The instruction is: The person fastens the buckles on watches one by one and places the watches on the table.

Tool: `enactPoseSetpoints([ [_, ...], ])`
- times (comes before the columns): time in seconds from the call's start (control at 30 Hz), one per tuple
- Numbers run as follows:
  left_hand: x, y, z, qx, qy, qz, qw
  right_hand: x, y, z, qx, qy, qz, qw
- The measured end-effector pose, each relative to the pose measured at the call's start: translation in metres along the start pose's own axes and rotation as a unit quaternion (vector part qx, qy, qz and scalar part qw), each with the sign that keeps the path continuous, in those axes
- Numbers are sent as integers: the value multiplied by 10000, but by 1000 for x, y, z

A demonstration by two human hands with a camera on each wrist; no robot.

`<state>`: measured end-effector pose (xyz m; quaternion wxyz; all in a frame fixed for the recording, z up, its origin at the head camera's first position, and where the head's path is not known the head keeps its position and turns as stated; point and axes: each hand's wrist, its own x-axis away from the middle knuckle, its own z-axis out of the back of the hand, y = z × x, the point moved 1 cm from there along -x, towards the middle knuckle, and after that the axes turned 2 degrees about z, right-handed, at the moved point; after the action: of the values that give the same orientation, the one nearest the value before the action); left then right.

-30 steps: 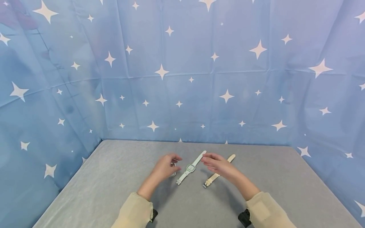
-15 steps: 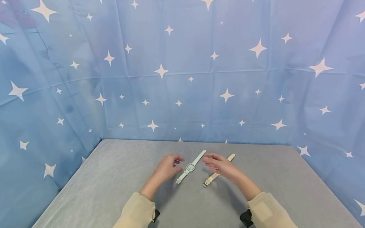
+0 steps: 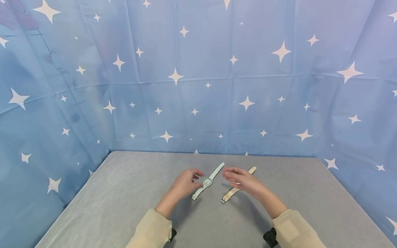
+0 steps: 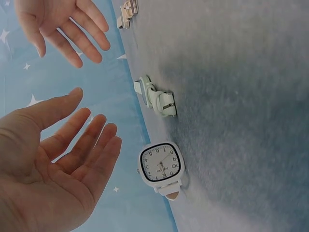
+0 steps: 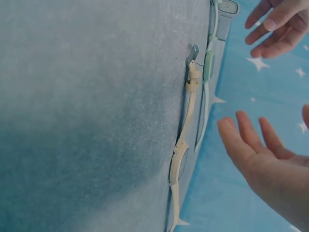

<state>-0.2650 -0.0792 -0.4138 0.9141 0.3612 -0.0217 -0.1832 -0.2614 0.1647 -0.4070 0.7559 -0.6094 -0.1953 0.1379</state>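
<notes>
Three wristwatches lie on the grey table. My left hand (image 3: 185, 182) hovers with spread, relaxed fingers beside the mint-green watch (image 3: 207, 182), holding nothing. A white square-faced watch (image 4: 161, 164) shows in the left wrist view; in the head view the left hand hides it. Over the beige watch (image 3: 230, 195) hangs my right hand (image 3: 245, 181), also relaxed, palm turned inward, covering that watch's middle. The beige strap (image 5: 190, 108) and its case appear edge-on in the right wrist view. Neither hand appears to touch a watch.
The table (image 3: 139, 220) has a grey fabric-like surface and reaches back to a blue curtain (image 3: 204, 96) with white stars, which also closes off both sides. A dark wrist device (image 3: 271, 237) sits at the right sleeve's cuff.
My left hand has shifted right towards the mint-green watch, and the white watch seen behind it earlier is now covered in the head view. My right hand has drifted slightly right. The watches have not moved.
</notes>
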Motion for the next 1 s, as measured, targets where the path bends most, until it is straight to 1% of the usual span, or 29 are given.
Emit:
enactPoseSetpoints([
  [0.2, -1, 2, -5, 26, -23, 2, 10000, 2, 1, 4, 120, 9, -5, 9999],
  [0.37, -2, 4, -9, 55, -72, -19, 10000, 4, 2, 6, 182, 97, 35, 9998],
  [0.63, -3, 8, -14, -145, -6, -207, 9997, 7, 4, 11, 239, 182, -107, 9995],
  [0.77, -3, 10, -18, -124, -67, -261, 9996, 9, 4, 12, 268, 212, -140, 9993],
  [1.0, -4, 12, -23, -112, -61, -433, 9990, 11, 6, 16, 266, 281, -138, 9992],
])
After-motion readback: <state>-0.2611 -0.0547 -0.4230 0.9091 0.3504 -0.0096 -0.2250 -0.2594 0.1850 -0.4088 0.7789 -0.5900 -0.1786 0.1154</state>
